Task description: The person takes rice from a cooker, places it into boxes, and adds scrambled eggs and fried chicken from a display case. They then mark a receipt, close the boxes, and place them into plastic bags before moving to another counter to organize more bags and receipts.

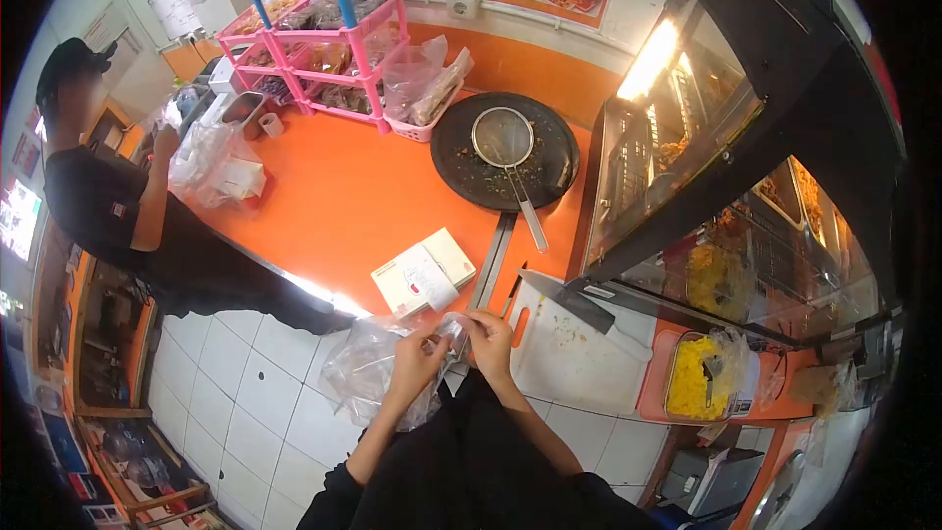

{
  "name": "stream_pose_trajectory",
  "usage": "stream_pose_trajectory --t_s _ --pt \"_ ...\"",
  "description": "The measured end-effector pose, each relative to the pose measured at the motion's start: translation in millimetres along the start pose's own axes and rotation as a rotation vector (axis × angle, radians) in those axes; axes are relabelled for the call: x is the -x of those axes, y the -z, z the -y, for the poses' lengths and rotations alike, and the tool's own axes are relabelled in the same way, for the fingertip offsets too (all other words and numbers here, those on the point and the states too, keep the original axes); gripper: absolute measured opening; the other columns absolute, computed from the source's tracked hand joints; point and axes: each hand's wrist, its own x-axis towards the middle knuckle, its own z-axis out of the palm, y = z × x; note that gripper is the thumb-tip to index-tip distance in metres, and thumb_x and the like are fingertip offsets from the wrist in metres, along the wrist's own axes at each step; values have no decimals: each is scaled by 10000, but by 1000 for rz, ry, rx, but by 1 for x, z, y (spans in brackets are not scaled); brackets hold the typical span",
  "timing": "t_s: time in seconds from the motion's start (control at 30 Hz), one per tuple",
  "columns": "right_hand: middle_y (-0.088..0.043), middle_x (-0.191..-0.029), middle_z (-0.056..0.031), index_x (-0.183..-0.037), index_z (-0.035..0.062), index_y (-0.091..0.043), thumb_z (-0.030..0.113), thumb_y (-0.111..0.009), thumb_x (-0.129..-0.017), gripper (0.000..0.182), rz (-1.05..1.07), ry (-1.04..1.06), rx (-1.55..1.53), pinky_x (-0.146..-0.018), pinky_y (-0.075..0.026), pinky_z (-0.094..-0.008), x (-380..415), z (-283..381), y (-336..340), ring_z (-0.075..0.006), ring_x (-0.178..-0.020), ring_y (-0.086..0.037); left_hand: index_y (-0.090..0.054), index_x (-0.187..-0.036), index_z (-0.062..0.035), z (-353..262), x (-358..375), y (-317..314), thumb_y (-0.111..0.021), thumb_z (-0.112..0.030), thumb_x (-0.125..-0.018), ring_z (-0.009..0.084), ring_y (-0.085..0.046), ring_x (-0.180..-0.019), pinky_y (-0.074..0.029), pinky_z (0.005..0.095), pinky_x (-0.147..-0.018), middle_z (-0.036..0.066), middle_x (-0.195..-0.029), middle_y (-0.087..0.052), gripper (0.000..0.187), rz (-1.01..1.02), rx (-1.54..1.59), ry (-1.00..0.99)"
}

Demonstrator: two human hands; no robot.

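Note:
Both of my hands are close together in front of my body, at the near edge of the orange counter. My left hand (418, 359) pinches the top of a clear plastic bag (363, 373), which hangs down on its left side over the floor. My right hand (489, 340) has its fingers closed on the same bag's upper edge. Just beyond them on the counter lies a cream-coloured box (424, 273) with a white paper across it.
A knife (579, 304) lies across a white cutting board (564, 353) at the right. Farther back, a strainer (503, 137) rests on a black pan (451, 152). A glass warmer (677, 147) stands right. At the left is a person (108, 186) in black.

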Motion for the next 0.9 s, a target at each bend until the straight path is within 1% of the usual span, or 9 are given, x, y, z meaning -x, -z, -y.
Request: stream_pose_trajectory --t_s 0.17,0.27,0.37,0.47,0.5,0.6,0.7,0.8,0.9 --pt "-604 -806 -35 -914 -43 -631 -14 -576 -834 101 -67 142 145 -633 -429 -197 -17 -5 16 -79 -726 -551 -624 -1022 -26 5 -20 -15 -665 -128 -748 201 -557 -543 -460 309 -563 136 -675 -620 295 -18 -48 -57" --pt "-574 -780 -53 -981 -31 -603 -10 -568 -826 160 -367 75 -40 -603 -424 -210 -42 -33 50 -76 -687 -538 -568 -1138 -72 41 -29 -14 -694 -143 -716 221 -557 -647 -462 325 -619 128 -726 -569 446 -87 -131 -129" --pt "-548 -831 -66 -1033 -23 -530 -35 -543 -821 213 -227 1 45 -641 -456 -237 -55 -8 58 -94 -727 -551 -458 -1290 -152 34 -35 1 -739 -164 -668 259 -537 -763 -465 353 -672 114 -889 -498 682 -121 -333 -100" --pt "-527 -877 -70 -1041 -10 -496 -53 -522 -815 232 -63 151 191 -690 -469 -254 -70 -41 55 -121 -775 -561 -461 -1288 -210 27 -57 -12 -769 -177 -619 283 -517 -822 -465 362 -669 121 -988 -476 738 -49 -563 -264" --pt "-541 -914 -80 -1005 -7 -496 -66 -513 -809 206 -36 83 275 -730 -467 -252 -74 -46 56 -151 -843 -578 -459 -1285 -249 31 -67 -15 -787 -193 -584 282 -499 -890 -469 357 -665 122 -1005 -464 776 -57 -628 -351" --pt "-558 -881 -59 -1077 2 -479 -67 -495 -834 254 183 28 36 -689 -454 -214 -81 -61 53 -100 -814 -567 -507 -1217 -227 38 -83 -18 -764 -232 -628 290 -521 -845 -474 370 -663 132 -986 -465 643 17 -661 -405" --pt "-551 -916 -66 -1085 -3 -477 -77 -500 -831 267 276 -20 166 -708 -456 -217 -81 -68 54 -105 -827 -567 -568 -1074 -177 39 -92 -19 -741 -302 -658 292 -542 -800 -482 379 -633 143 -983 -465 469 -5 -632 -396" --pt "-539 -960 -73 -1119 1 -462 -84 -514 -823 312 266 36 242 -734 -457 -219 -84 -64 48 -107 -844 -564 -584 -929 -124 51 -97 -19 -712 -342 -688 290 -558 -785 -489 381 -602 142 -968 -466 350 -37 -602 -327" --pt "-524 -948 -70 -1115 5 -434 -85 -535 -810 334 183 -2 2 -756 -454 -217 -85 -66 33 -111 -858 -562 -577 -865 -87 53 -91 -13 -708 -313 -697 280 -568 -781 -494 371 -588 142 -952 -472 310 -41 -553 -286"
